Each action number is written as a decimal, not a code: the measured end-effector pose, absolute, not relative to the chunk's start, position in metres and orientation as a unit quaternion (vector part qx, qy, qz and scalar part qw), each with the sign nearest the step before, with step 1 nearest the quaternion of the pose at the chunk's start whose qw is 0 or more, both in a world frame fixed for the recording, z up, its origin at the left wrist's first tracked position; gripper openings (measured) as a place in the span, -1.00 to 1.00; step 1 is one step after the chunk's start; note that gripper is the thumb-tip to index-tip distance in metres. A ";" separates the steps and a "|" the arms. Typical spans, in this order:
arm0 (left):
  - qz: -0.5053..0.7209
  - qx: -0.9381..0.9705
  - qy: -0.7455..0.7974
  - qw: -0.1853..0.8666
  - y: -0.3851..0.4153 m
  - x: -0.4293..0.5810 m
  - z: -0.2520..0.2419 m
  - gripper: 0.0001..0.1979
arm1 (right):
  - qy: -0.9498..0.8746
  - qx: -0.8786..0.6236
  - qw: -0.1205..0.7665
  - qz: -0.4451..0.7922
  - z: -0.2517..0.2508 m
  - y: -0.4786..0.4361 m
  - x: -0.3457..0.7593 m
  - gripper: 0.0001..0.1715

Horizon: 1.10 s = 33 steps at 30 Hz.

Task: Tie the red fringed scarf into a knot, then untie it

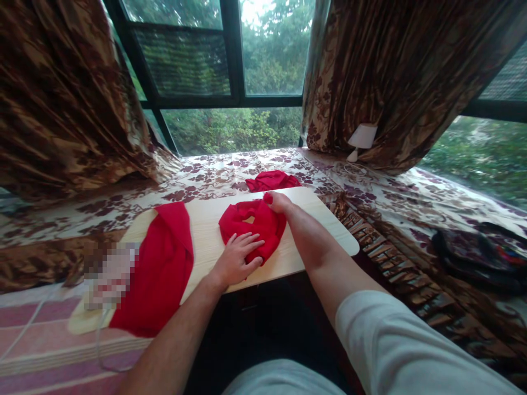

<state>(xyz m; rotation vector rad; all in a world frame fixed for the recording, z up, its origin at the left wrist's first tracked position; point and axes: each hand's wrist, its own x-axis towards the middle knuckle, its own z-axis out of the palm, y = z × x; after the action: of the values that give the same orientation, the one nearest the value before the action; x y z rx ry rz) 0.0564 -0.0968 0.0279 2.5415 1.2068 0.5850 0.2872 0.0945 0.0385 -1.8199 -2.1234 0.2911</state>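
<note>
From your head view, here's the red cloth [269, 233], sitting mid-board on the pale surface [206, 230], gathered into a rough ring with a small gap through which the wood shows. Your left hand [239, 255] lies open on its near side, fingers a little spread, palm down, pressing rather than gripping. Over at the far right edge, your right hand [280, 202] is closed, a red tuft poking out at the fingertips; it looks to be gripping the cloth there, though the separate fingers are hard to make out.

This one should handle light and soft, floppy with no stiffness of its own, hardly fragile, and likely to slide on that smooth board unless you pin it. The best hold looks to be a pinch at the folded rim, with a flat palm steadying the near side.

Now the textures: to your left, a larger red piece [164, 274] drapes across the board in broad, matt folds. Beyond the far edge, a crumpled red bundle [274, 180] rests on the floral cover [222, 170]. Underneath it all, smooth wood grain and rounded corners; down at your left, a striped cloth [33, 340] in pinks and purples.
</note>
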 end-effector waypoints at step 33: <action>0.348 0.582 0.731 0.082 -0.020 0.012 0.004 -0.73 | -0.639 -0.743 0.199 -0.026 0.007 -0.003 0.335 -0.69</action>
<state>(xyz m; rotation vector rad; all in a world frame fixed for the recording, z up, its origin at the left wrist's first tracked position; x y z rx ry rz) 0.0122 -0.0202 0.0039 1.7378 2.1825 1.0395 0.3353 -0.0026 0.0066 -2.0765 -1.7870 -0.0714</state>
